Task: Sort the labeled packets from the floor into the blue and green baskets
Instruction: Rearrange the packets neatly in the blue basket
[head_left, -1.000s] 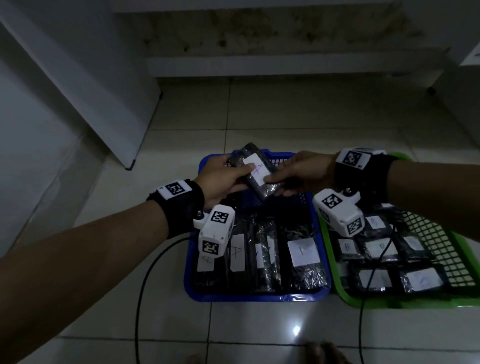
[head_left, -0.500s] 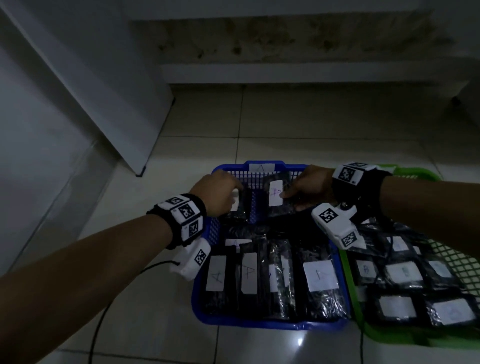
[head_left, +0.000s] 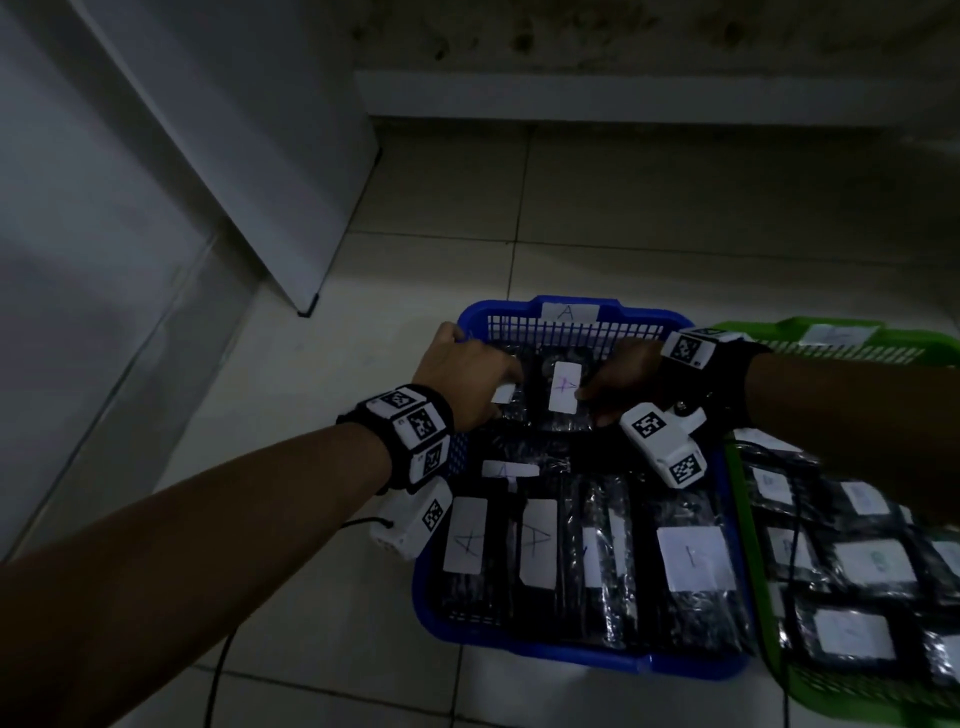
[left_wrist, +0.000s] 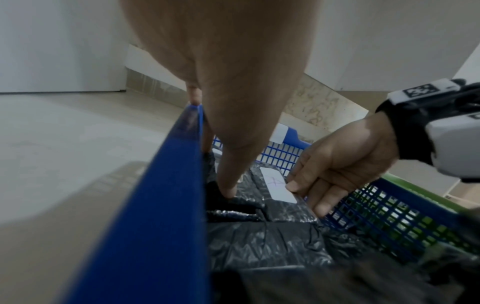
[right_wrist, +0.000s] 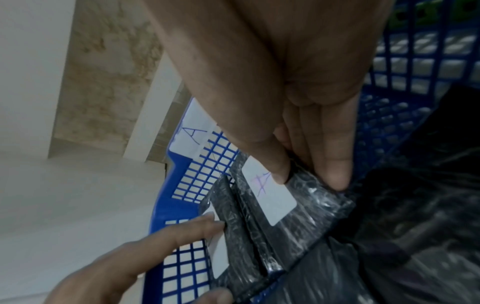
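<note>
A black packet with a white label marked A (head_left: 563, 387) (left_wrist: 278, 186) (right_wrist: 270, 197) lies flat at the far end of the blue basket (head_left: 519, 649) (left_wrist: 161, 205). My right hand (head_left: 608, 395) (right_wrist: 306, 176) pinches its right edge, thumb on the label and fingers along the side. My left hand (head_left: 483, 374) (left_wrist: 226, 164) touches the neighbouring black packet (head_left: 506, 402) (right_wrist: 233, 226) with a straight finger, by the basket's left rim. Several A packets fill the near half of the blue basket. The green basket (head_left: 769, 328) at the right holds several labeled packets.
Both baskets stand side by side on pale floor tiles. A white panel (head_left: 260, 182) leans at the left, its corner just beyond the blue basket. A low wall step (head_left: 623, 98) runs along the back. A black cable (head_left: 218, 665) trails under my left arm.
Both hands carried the A packet from above the blue basket down into its far end. The left hand let go of it and moved to the packet beside it.
</note>
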